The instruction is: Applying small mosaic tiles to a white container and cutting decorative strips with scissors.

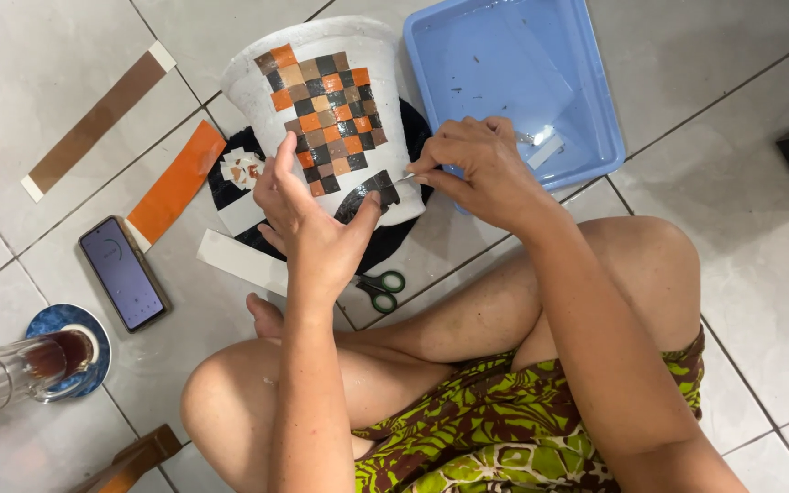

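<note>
The left hand [308, 219] rests on the side of a white pot [321, 110]. Its fingers are spread and half open, and its thumb presses a dark strip [367, 194] flat against the pot. It does not grip anything. The right hand [481, 169] is pinched almost shut, with the fingertips together on the end of a thin small tool or strip that touches the dark strip; it is too small to tell which.

The pot lies tipped on its side on the floor [751, 246], just in front of the person's crossed legs. Little squares in orange, brown and black cover part of it like a checkerboard. A black round mat [394, 239] lies under the pot.

Green-handled scissors [381, 288] lie on the floor just below the hands, near the knee. A blue plastic tray [513, 82] sits by the right hand, touching the pot's side, with some clear pieces in it.

To the left of the pot lie an orange strip [175, 183], a white strip [244, 263] and, further off, a long brown strip [98, 120]. A phone [123, 274] lies near the orange strip. Near the lower left corner, a glass mug [20, 370] with a dark drink rests on a blue saucer [52, 321].
</note>
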